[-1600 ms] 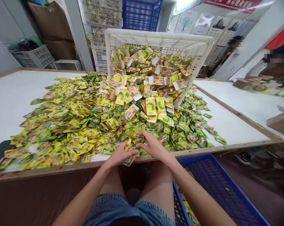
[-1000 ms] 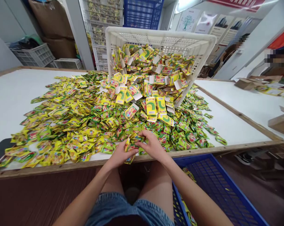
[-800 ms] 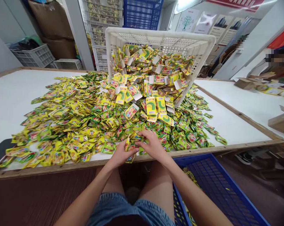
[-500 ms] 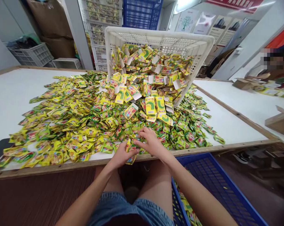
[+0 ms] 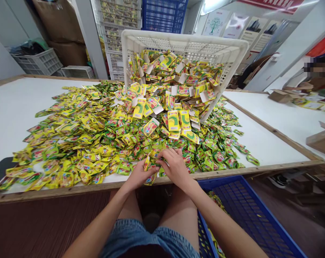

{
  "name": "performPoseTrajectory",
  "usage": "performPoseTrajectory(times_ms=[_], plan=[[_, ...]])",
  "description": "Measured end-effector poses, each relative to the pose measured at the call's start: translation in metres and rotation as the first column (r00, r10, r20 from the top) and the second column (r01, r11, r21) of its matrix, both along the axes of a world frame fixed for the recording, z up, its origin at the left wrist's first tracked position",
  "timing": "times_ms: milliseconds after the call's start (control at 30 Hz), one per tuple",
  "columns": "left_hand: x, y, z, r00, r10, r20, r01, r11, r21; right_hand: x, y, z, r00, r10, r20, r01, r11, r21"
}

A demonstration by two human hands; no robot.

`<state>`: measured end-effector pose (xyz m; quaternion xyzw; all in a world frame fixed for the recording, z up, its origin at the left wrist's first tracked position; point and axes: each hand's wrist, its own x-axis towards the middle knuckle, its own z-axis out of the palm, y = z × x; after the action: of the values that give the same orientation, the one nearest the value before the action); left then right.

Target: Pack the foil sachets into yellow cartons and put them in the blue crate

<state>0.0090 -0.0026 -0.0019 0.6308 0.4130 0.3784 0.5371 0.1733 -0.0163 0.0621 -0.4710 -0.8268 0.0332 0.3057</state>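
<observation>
A wide heap of small yellow and green sachets (image 5: 79,132) covers the white table (image 5: 12,111). A tipped white crate (image 5: 184,44) at the back spills flat yellow cartons (image 5: 173,120) onto the heap. At the table's near edge my left hand (image 5: 139,175) is closed on a small stack of sachets (image 5: 149,171). My right hand (image 5: 173,165) is curled over the sachets beside that stack, its fingertips pinching one at the stack's top.
A blue crate (image 5: 248,211) with some packs in it stands on the floor at my right. A second white table (image 5: 286,118) at the right carries cardboard boxes (image 5: 322,139); another person sits behind it. Stacked crates (image 5: 162,14) line the back wall.
My right hand has drawn back from the heap toward my left hand, bringing its fingertips onto the stack. My left hand has kept its hold at the table's edge.
</observation>
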Motion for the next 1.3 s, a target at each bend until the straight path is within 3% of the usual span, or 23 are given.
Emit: performPoseTrajectory(times_ms=[200,467,533,667,800,900,1067,1167,1300], plan=[[0.002,0.0,0.009,0.998,-0.023,0.061,0.021,0.999,0.024,-0.001,0.0,0.006,0.999,-0.005,-0.051,0.005,1.0,0.001],[0.006,-0.003,0.009,0.999,0.005,0.032,-0.004,0.999,-0.04,0.002,0.007,-0.006,0.972,-0.011,-0.233,-0.038,0.978,-0.206],[0.006,-0.002,0.011,0.999,0.026,0.032,-0.026,1.0,-0.017,0.001,0.007,-0.007,0.96,-0.047,-0.275,-0.007,0.982,-0.191],[0.006,0.001,0.014,0.999,0.008,0.054,-0.011,0.999,0.047,-0.002,0.007,-0.006,0.985,-0.036,-0.169,0.032,0.999,-0.028],[0.005,0.003,0.011,1.0,0.011,0.013,-0.011,0.999,0.045,-0.002,0.011,-0.004,0.993,-0.105,-0.052,0.107,0.994,0.034],[0.005,0.005,0.009,0.999,-0.003,0.055,0.0,0.999,0.046,-0.001,0.015,-0.004,0.992,-0.093,-0.084,0.094,0.996,0.002],[0.008,0.013,0.008,0.993,-0.034,0.117,0.029,0.999,0.043,0.002,0.014,-0.006,0.995,0.071,-0.071,-0.081,0.986,-0.146],[0.009,0.017,0.003,0.983,0.03,0.181,-0.032,0.999,0.007,0.004,0.009,-0.009,0.976,0.092,-0.198,-0.132,0.971,-0.199],[0.007,0.018,-0.007,0.969,0.08,0.235,-0.085,0.996,0.011,0.0,-0.002,-0.024,0.842,0.064,-0.535,-0.233,0.939,-0.255]])
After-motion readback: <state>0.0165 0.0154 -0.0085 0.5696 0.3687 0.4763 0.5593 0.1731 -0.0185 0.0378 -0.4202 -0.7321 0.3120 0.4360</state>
